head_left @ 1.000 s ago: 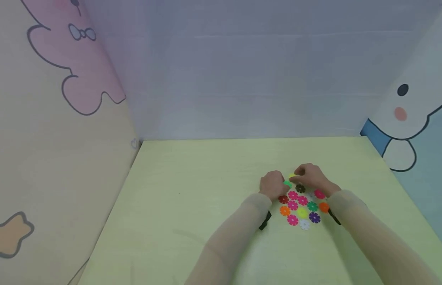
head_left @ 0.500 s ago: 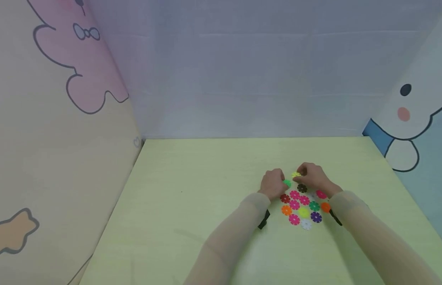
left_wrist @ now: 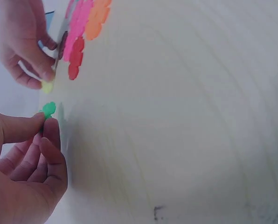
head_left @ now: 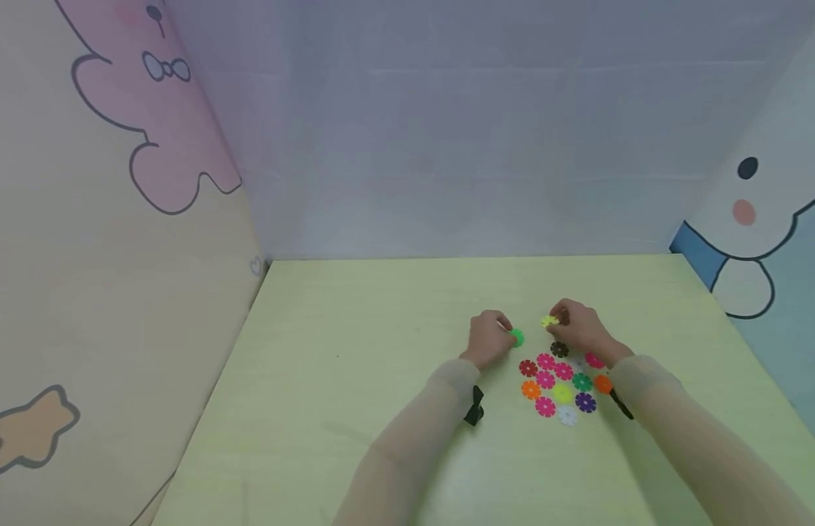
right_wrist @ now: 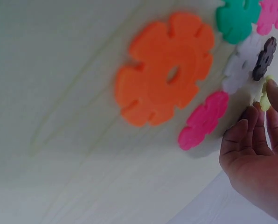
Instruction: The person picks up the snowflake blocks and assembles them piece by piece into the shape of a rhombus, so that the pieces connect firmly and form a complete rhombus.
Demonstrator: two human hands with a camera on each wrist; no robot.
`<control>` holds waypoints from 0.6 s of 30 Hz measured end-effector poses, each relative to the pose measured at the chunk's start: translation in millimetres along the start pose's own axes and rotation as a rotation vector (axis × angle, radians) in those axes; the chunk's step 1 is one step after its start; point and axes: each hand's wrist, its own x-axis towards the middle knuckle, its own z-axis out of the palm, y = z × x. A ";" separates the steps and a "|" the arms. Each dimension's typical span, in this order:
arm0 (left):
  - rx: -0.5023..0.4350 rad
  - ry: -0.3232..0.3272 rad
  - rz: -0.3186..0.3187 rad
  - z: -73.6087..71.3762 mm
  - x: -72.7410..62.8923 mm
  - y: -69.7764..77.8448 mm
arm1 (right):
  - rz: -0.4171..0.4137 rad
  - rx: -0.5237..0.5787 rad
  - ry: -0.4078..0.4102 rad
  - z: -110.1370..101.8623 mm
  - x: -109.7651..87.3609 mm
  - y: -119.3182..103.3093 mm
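Observation:
My left hand [head_left: 489, 340] pinches a green snowflake disc [left_wrist: 49, 109] between thumb and fingertips, to the left of the loose pieces. Across from it, my right hand [head_left: 578, 326] pinches a yellow snowflake disc [right_wrist: 265, 95] by its edge. The two held discs are apart, with a gap between them in the head view. A black snowflake disc [head_left: 559, 349] lies just below the right hand. Nearer to me, flat on the table, are a dark red disc [head_left: 529, 368], a purple disc [head_left: 586, 402] and several pink ones, one being a pink disc [head_left: 545, 407].
The pale yellow-green table [head_left: 355, 380] also bears an orange disc [right_wrist: 169, 70] beside the right wrist, a second orange disc [head_left: 531, 389], and a white disc [head_left: 567, 416]. A grey-lilac backdrop [head_left: 473, 146] rises behind the table, with printed panels at both sides.
The left hand has moved left, drawing the green disc away from the other pieces. The right hand has stayed nearly in place, and more of its yellow disc shows.

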 end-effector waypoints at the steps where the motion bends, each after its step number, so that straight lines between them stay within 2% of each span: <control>1: -0.028 0.005 -0.005 -2.2 -0.1 -0.6 | 0.000 0.006 0.003 0.5 -0.1 -0.3; 8: -0.161 0.052 -0.013 -22.2 -1.0 -8.7 | -0.002 0.012 -0.003 0.7 1.4 0.5; 18: -0.284 0.099 -0.040 -51.1 -1.9 -34.9 | -0.024 0.007 -0.008 -4.3 0.2 1.1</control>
